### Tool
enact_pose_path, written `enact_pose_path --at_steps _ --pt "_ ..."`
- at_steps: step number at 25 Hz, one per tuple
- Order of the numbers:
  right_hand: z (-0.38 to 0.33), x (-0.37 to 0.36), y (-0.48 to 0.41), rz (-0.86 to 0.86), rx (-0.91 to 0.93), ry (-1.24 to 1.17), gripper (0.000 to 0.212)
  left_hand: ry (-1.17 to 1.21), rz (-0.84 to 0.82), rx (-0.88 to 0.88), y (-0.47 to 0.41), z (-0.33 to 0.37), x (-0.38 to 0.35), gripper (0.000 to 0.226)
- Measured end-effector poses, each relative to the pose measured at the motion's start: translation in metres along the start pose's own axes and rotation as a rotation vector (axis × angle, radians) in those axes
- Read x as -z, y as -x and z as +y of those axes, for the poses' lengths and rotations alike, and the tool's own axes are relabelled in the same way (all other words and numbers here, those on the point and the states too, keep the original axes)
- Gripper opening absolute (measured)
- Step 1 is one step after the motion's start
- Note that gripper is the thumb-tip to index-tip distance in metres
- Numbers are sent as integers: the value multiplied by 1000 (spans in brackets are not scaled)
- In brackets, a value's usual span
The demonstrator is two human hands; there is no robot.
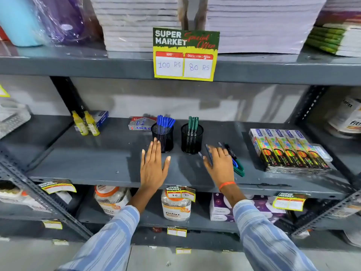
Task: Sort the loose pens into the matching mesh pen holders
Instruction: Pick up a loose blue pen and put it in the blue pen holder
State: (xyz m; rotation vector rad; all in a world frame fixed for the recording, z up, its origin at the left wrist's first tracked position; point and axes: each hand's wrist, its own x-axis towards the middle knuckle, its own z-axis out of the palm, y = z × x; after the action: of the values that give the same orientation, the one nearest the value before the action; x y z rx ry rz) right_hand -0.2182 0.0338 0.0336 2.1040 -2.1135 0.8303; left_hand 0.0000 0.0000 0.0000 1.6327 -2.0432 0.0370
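Two black mesh holders stand side by side on the grey middle shelf. The left holder is filled with blue pens; the right holder has a few green pens. My left hand lies flat with fingers spread, its fingertips just in front of the left holder, and it holds nothing. My right hand rests over a small pile of loose pens, green, blue and black, to the right of the green holder. A dark pen is pinched between its thumb and fingers; motion blur hides the colour.
Boxes of neon pencils lie at the right of the shelf, close to the loose pens. Two yellow glue bottles and a flat packet stand at the back left. A price card hangs from the shelf above.
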Motion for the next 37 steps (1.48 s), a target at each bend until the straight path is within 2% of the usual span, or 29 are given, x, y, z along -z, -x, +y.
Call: enact_pose_path --at_steps 4,8,16,20,26,33,37 --pt "11 -5 4 -156 -177 56 38 42 -136 85 8 -28 -22 77" --pt "16 -7 13 -183 -268 66 37 12 -139 68 5 -33 -29 76" --pt "16 -11 6 -287 -310 -51 17 -14 -158 83 7 -30 -28 71" --pt "7 -6 1 -197 -280 -185 14 6 -184 80 4 -33 -24 71" --pt "-15 9 -15 21 -135 -369 12 28 -174 65 2 -41 -19 68" --pt "-51 13 -50 176 -40 -655 8 -13 -177 87 2 -37 -17 71" --pt "-87 12 -101 249 -94 -812 7 -22 -186 77 3 -35 -14 81"
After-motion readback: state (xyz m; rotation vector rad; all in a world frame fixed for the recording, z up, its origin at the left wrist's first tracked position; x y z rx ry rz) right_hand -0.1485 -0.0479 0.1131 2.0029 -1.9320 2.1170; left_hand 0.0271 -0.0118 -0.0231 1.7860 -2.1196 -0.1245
